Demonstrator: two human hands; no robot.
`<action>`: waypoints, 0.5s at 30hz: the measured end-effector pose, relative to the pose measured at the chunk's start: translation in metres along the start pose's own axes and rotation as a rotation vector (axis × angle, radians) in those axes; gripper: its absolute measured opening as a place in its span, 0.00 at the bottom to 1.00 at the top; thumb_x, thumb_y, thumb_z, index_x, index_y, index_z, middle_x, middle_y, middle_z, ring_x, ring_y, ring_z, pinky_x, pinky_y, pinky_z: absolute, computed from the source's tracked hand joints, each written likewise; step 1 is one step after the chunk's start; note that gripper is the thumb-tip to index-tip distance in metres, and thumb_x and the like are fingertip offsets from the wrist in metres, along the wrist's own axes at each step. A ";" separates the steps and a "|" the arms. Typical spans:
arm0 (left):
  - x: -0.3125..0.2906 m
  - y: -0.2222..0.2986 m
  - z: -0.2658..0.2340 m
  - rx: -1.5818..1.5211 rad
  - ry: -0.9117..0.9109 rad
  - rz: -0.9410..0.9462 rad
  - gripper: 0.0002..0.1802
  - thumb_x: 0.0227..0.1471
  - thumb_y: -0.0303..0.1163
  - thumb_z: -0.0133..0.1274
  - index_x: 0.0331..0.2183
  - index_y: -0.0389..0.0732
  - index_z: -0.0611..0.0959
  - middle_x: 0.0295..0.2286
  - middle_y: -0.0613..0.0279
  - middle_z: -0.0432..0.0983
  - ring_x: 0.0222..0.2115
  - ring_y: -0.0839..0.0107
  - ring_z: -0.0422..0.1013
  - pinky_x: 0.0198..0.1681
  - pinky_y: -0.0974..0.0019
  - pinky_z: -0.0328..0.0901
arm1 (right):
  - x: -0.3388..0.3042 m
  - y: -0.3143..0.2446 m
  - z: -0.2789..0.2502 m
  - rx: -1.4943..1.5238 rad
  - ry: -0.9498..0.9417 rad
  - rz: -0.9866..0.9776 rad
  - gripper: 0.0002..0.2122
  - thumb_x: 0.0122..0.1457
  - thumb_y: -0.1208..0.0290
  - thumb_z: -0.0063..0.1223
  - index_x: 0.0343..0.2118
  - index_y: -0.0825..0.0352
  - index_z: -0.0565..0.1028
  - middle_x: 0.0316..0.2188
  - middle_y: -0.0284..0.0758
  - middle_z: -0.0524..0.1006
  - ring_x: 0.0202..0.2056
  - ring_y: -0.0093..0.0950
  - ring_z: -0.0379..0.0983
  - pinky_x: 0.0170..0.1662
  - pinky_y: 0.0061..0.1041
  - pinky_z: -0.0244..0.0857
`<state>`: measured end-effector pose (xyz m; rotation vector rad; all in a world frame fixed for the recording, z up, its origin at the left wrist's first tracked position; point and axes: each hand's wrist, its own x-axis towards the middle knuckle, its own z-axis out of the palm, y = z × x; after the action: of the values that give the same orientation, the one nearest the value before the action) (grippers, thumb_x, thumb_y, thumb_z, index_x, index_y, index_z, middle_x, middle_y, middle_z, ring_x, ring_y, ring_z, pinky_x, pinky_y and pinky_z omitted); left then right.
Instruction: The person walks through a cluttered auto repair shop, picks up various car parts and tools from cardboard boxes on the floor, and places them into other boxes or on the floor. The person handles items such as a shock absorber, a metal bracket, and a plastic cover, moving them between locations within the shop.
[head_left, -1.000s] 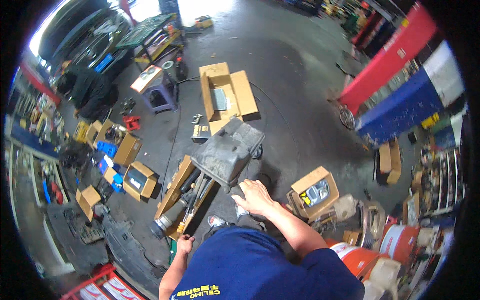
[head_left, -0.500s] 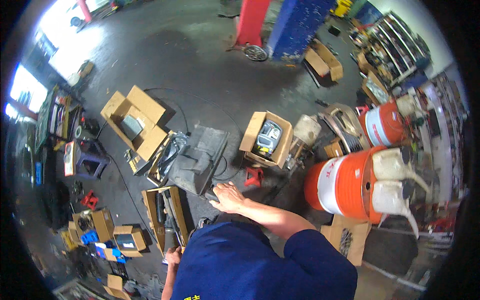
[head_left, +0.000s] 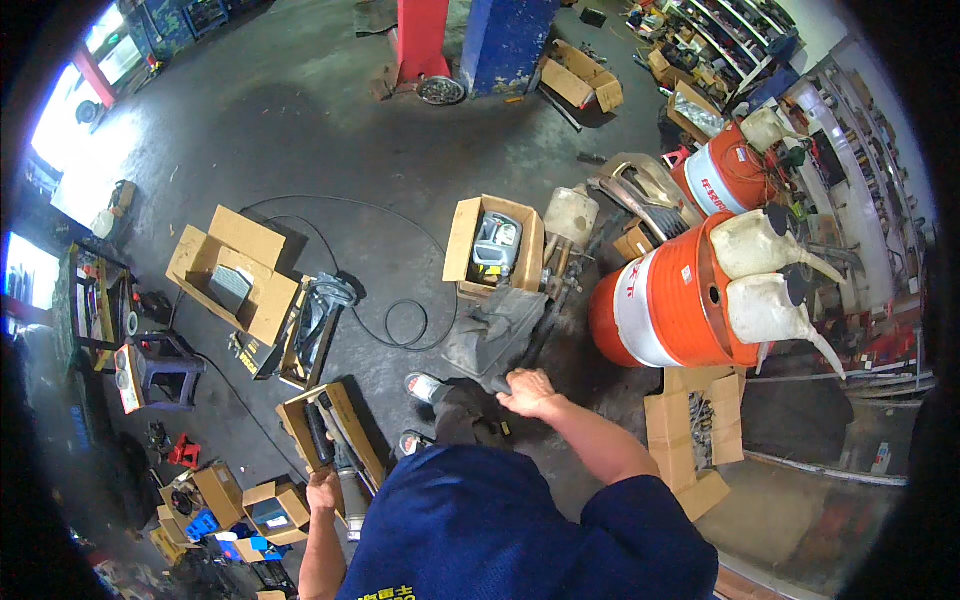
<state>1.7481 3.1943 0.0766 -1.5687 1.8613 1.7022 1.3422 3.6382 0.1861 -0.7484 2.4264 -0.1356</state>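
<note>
My right hand (head_left: 527,392) is closed around a dark grip-like piece at the near edge of a dark grey moulded panel (head_left: 495,325). The panel slants over the floor right of my shoes, just in front of a box with a grey plastic jug (head_left: 496,243). Low on the left, my left hand (head_left: 322,490) is curled at the near left edge of a long, narrow cardboard box (head_left: 362,412). Black and grey tube-shaped parts (head_left: 322,432) lie inside that box. My fingertips there are partly hidden.
A black hose (head_left: 405,345) coils on the floor ahead. Orange drums (head_left: 660,295) with pale jugs (head_left: 770,310) stand at right. Open cartons (head_left: 235,275) and a dark stool (head_left: 170,375) are at left. Red and blue pillars (head_left: 510,45) rise far ahead.
The grey panel has swung right with my right hand, from ahead-left to before the jug's box, uncovering the hose coil and my shoes. The view has turned slightly right.
</note>
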 end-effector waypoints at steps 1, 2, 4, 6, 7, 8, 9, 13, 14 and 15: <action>-0.001 -0.008 0.002 0.006 0.007 0.024 0.14 0.52 0.33 0.60 0.40 0.37 0.84 0.30 0.62 0.80 0.29 0.71 0.75 0.31 0.67 0.68 | 0.004 0.013 -0.007 -0.050 -0.002 0.001 0.25 0.58 0.48 0.55 0.39 0.73 0.79 0.41 0.49 0.80 0.46 0.46 0.78 0.51 0.47 0.69; -0.004 -0.015 0.007 -0.090 0.011 -0.041 0.15 0.51 0.32 0.61 0.41 0.37 0.83 0.31 0.63 0.80 0.30 0.71 0.75 0.31 0.66 0.68 | 0.013 0.025 -0.015 -0.091 -0.019 0.012 0.25 0.58 0.48 0.55 0.38 0.72 0.80 0.40 0.48 0.81 0.45 0.46 0.79 0.50 0.46 0.70; -0.012 -0.026 0.014 -0.023 0.002 -0.059 0.19 0.50 0.32 0.63 0.43 0.35 0.83 0.33 0.58 0.81 0.32 0.68 0.76 0.33 0.65 0.70 | 0.037 0.051 -0.037 -0.207 0.024 -0.005 0.25 0.58 0.47 0.55 0.36 0.71 0.80 0.38 0.47 0.81 0.41 0.46 0.80 0.46 0.44 0.73; -0.024 -0.028 0.019 0.252 0.022 0.002 0.24 0.49 0.37 0.63 0.44 0.30 0.82 0.36 0.50 0.84 0.36 0.64 0.79 0.38 0.63 0.72 | 0.070 0.075 -0.063 -0.178 0.065 0.068 0.25 0.60 0.48 0.53 0.44 0.70 0.80 0.45 0.47 0.80 0.48 0.44 0.78 0.53 0.46 0.70; -0.032 -0.027 0.023 0.339 0.032 -0.033 0.26 0.49 0.38 0.62 0.45 0.28 0.82 0.37 0.46 0.84 0.37 0.63 0.80 0.41 0.63 0.73 | 0.087 0.085 -0.075 -0.179 0.073 0.176 0.26 0.60 0.48 0.56 0.49 0.69 0.78 0.52 0.47 0.77 0.55 0.44 0.73 0.56 0.51 0.67; -0.042 -0.024 0.021 0.333 -0.031 -0.057 0.28 0.50 0.40 0.61 0.45 0.24 0.81 0.39 0.42 0.84 0.39 0.61 0.81 0.45 0.62 0.73 | 0.103 0.094 -0.085 -0.174 0.080 0.298 0.29 0.59 0.48 0.59 0.54 0.69 0.75 0.57 0.45 0.73 0.59 0.43 0.68 0.58 0.53 0.63; -0.049 -0.018 0.022 0.365 -0.039 0.065 0.28 0.50 0.40 0.61 0.45 0.24 0.81 0.37 0.43 0.84 0.37 0.62 0.81 0.43 0.63 0.73 | 0.118 0.096 -0.090 -0.177 0.110 0.408 0.31 0.59 0.47 0.60 0.56 0.69 0.73 0.59 0.42 0.71 0.61 0.41 0.66 0.61 0.50 0.62; -0.069 0.000 0.022 0.184 0.045 -0.063 0.28 0.52 0.37 0.60 0.48 0.24 0.79 0.29 0.50 0.82 0.29 0.67 0.77 0.34 0.65 0.71 | 0.177 0.060 -0.070 -0.129 -0.061 0.330 0.33 0.58 0.47 0.62 0.56 0.73 0.73 0.57 0.48 0.74 0.58 0.46 0.70 0.57 0.46 0.68; -0.068 0.002 0.023 0.133 0.047 -0.093 0.27 0.53 0.36 0.60 0.48 0.24 0.78 0.29 0.50 0.82 0.28 0.68 0.76 0.33 0.66 0.70 | 0.189 0.040 -0.055 -0.022 -0.179 0.288 0.33 0.58 0.47 0.61 0.56 0.74 0.73 0.55 0.50 0.75 0.57 0.46 0.72 0.58 0.44 0.68; -0.064 0.003 0.023 0.079 0.047 -0.123 0.27 0.54 0.36 0.59 0.49 0.24 0.78 0.29 0.51 0.81 0.27 0.69 0.76 0.32 0.67 0.69 | 0.195 0.020 -0.037 0.088 -0.266 0.218 0.34 0.59 0.47 0.60 0.57 0.74 0.73 0.54 0.52 0.76 0.55 0.46 0.74 0.58 0.42 0.68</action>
<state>1.7623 3.2486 0.1161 -1.6683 1.7895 1.5339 1.1814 3.5460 0.1120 -0.4283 2.2138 -0.0525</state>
